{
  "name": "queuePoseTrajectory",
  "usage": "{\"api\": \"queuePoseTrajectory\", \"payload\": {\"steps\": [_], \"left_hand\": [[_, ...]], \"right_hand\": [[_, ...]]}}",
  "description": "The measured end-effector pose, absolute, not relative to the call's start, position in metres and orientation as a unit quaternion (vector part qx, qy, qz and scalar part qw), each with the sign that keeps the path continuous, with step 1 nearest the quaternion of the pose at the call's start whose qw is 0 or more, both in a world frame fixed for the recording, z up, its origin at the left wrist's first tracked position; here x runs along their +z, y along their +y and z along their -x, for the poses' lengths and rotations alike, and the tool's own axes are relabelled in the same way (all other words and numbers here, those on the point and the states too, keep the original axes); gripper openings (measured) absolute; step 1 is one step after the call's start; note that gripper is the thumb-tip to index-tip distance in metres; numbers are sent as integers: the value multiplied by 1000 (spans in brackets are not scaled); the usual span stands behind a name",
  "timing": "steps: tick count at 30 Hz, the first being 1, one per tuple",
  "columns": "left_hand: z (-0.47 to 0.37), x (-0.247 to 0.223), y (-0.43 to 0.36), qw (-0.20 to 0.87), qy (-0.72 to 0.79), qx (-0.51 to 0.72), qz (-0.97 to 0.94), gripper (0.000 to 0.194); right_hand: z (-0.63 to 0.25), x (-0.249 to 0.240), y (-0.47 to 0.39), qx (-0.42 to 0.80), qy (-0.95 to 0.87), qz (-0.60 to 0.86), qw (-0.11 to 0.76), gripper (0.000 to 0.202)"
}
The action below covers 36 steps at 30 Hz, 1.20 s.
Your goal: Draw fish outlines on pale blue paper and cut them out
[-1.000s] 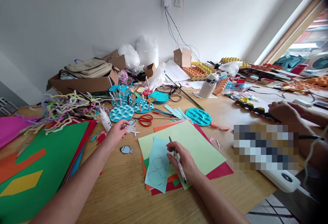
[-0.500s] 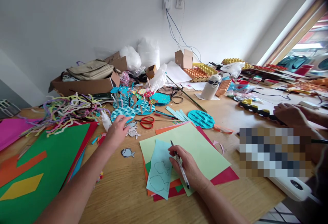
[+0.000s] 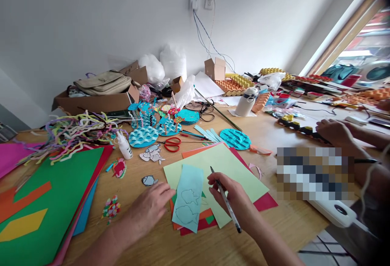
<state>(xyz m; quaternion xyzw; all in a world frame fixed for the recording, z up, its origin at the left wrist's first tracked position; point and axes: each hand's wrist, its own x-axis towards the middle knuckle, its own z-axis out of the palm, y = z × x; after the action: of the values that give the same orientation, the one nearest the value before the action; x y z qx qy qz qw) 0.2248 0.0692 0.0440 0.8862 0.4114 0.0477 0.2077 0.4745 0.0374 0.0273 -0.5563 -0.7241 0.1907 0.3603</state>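
Observation:
My right hand (image 3: pixel 237 195) grips a pen (image 3: pixel 226 202), tip pointing up and away, above the pale green paper (image 3: pixel 231 172). Left of it lies a light blue paper strip (image 3: pixel 191 176) with two fish outlines drawn on it. My left hand (image 3: pixel 152 205) hovers by the strip's left edge with fingers loosely extended and nothing visible in them. Just beyond that hand rests a small grey fish cutout (image 3: pixel 149 180). Farther up are several pale fish cutouts (image 3: pixel 152 154), red-handled scissors (image 3: pixel 172 144) and a white glue bottle (image 3: pixel 124 146).
Green paper (image 3: pixel 70 193) and other coloured sheets lie at left, below tangled pipe cleaners (image 3: pixel 82 132). Blue wavy discs (image 3: pixel 143 137) and a white bottle (image 3: pixel 245 102) stand farther back. At right, another person's hands (image 3: pixel 335 134) are near a white power strip (image 3: pixel 338 211).
My left hand has drawn back from the fish cutouts and blue disc toward the drawing strip. My right hand, still gripping the pen, has shifted slightly right, off the strip's edge.

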Motion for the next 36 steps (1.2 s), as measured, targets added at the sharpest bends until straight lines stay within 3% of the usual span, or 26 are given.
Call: {"api": "queuePoseTrajectory", "payload": {"steps": [7, 15, 20, 29, 32, 36], "left_hand": [[-234, 22, 37, 231, 424, 23, -875, 62], [-218, -18, 19, 276, 474, 96, -831, 67], [-217, -32, 16, 243, 467, 138, -839, 65], [-224, -37, 8, 230, 472, 222, -821, 58], [-225, -30, 13, 262, 471, 268, -798, 53], [-230, -15, 28, 378, 486, 299, -729, 43]], "right_hand": [[-470, 9, -2, 218, -701, 612, 295, 30], [-474, 24, 56, 223, -685, 635, 280, 19], [-468, 16, 98, 200, -714, 640, 202, 29], [-455, 12, 105, 191, -715, 653, 162, 34], [-454, 14, 106, 193, -711, 658, 153, 34], [-452, 16, 107, 192, -709, 665, 137, 35]]}}
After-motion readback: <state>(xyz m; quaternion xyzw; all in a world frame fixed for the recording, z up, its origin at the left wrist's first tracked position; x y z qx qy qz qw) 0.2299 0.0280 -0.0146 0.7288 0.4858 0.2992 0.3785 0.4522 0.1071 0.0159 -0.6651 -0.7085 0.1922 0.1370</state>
